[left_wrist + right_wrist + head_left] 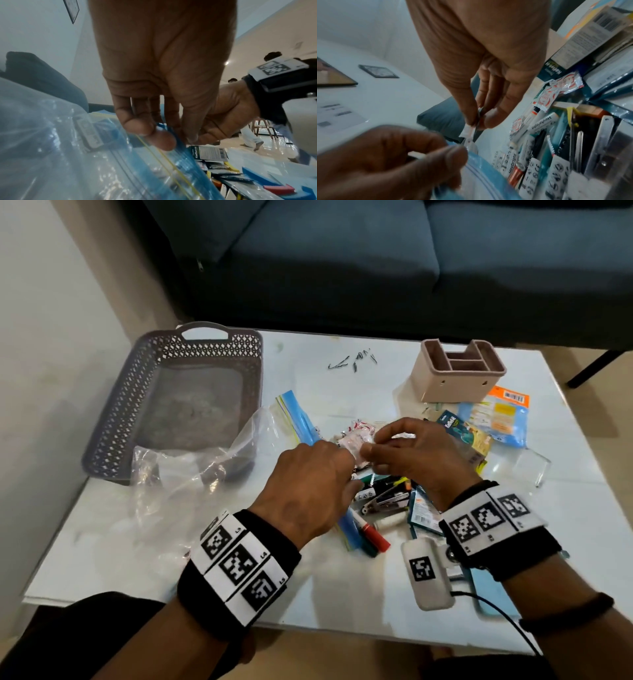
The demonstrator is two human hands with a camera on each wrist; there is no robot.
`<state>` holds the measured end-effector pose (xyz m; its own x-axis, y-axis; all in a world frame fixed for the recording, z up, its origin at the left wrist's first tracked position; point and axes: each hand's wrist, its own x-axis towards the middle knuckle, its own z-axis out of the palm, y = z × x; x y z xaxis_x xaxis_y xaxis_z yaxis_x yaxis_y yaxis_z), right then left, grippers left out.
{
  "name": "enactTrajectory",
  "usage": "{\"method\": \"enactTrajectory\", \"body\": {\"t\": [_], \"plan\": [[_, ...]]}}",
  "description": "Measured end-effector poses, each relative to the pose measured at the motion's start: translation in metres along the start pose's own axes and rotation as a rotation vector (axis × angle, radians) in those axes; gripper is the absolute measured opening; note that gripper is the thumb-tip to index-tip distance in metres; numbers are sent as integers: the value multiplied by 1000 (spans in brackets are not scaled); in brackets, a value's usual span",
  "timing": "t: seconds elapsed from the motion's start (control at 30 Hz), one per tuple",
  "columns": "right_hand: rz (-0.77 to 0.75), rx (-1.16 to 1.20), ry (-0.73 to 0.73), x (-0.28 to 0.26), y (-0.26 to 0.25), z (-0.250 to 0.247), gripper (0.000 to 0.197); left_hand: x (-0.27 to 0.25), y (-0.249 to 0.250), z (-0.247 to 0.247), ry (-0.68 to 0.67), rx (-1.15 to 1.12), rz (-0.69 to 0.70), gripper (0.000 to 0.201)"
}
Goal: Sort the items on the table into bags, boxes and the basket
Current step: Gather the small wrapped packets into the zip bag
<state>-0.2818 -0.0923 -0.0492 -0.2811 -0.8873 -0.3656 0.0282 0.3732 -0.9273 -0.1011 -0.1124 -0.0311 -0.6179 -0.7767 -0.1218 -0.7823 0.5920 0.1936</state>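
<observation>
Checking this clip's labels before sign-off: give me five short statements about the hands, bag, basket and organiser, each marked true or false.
1. The left hand pinches the blue zip edge of a clear zip bag. True.
2. The right hand holds a red marker. False: it pinches a small white sachet; the red marker lies on the table.
3. The grey basket stands at the table's left side. True.
4. The beige organiser is packed with pens. False: the compartments in view look empty.
5. Batteries lie loose in the pile. True.
</observation>
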Motion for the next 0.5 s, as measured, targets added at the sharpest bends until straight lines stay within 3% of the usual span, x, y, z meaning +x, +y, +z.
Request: {"method": "enactTrajectory", "body": {"t": [0.13,0.33,0.43,0.5], "plan": [[-76,-254,-190,-5,1,24,16,-7,0,-16,12,-45,49,42],[-134,-606,-460,-5,4,31,23,-8,-14,-32,-73,-174,56,56],[-125,-466,-483,-6,-3,25,9,-6,-19,-30,-68,-204,-1,56],[-80,-263,-318,0,-7,13,11,-4,-21,-25,-61,-182,-27,52]]}}
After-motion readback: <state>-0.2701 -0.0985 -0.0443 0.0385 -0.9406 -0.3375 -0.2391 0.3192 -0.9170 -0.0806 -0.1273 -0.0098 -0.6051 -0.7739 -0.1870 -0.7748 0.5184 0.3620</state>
